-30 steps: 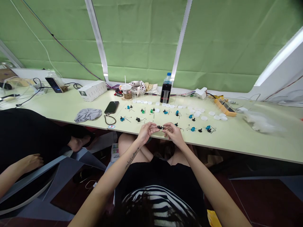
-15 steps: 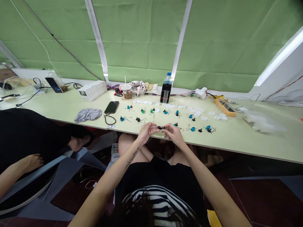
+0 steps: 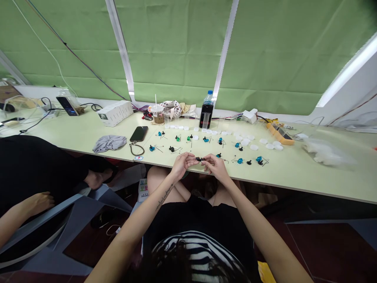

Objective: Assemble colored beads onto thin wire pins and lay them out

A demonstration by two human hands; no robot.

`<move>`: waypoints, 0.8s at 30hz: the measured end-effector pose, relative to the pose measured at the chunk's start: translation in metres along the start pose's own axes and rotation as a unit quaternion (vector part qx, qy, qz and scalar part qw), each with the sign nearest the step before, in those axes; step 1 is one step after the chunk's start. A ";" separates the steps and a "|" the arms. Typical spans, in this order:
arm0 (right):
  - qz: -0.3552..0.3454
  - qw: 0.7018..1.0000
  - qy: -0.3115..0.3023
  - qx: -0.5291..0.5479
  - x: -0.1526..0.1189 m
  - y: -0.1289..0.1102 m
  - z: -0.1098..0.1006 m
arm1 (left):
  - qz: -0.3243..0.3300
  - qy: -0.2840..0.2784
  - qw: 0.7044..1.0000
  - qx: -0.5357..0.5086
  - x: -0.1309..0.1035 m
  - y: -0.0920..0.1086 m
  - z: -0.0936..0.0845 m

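Between my fingertips, over the front edge of the table (image 3: 312,177), is a small black part (image 3: 199,159). My left hand (image 3: 182,165) pinches its left end, and my right hand (image 3: 215,165) pinches its right end. Its finer details are too small to make out. Beyond my hands lie several small blue, green and black pieces with thin metal wires, such as a blue piece (image 3: 240,161) to the right, a black piece (image 3: 172,149) to the left and a green piece (image 3: 178,138) further back.
White round caps (image 3: 253,147) lie behind the pieces. A dark phone (image 3: 139,133) and grey cloth (image 3: 109,143) are at left. A phone leans on a bottle (image 3: 210,96). A yellow meter (image 3: 279,133) lies at right. Another person's hand (image 3: 41,202) rests at far left.
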State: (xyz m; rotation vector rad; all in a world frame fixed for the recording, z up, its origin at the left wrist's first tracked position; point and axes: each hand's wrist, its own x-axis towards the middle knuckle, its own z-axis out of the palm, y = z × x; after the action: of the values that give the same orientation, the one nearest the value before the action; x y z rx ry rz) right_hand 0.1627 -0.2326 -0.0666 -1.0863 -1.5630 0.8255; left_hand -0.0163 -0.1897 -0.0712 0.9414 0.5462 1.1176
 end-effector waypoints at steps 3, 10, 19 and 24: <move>-0.001 1.000 -0.001 0.000 0.000 -0.002 0.000 | 0.000 0.002 1.000 0.003 0.000 0.001 0.001; -0.003 1.000 -0.005 -0.004 0.000 -0.001 0.000 | -0.002 0.003 1.000 0.001 0.000 0.001 0.001; -0.008 1.000 0.009 0.012 -0.001 -0.004 0.000 | 0.000 0.003 1.000 -0.019 0.001 0.000 -0.001; -0.010 1.000 0.006 0.002 -0.001 -0.003 0.000 | -0.001 0.004 1.000 -0.011 0.001 0.000 -0.001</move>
State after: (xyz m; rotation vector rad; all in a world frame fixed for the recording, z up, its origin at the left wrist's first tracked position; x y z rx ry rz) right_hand 0.1618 -0.2349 -0.0641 -1.0706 -1.5597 0.8072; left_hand -0.0161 -0.1884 -0.0718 0.9177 0.5403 1.1234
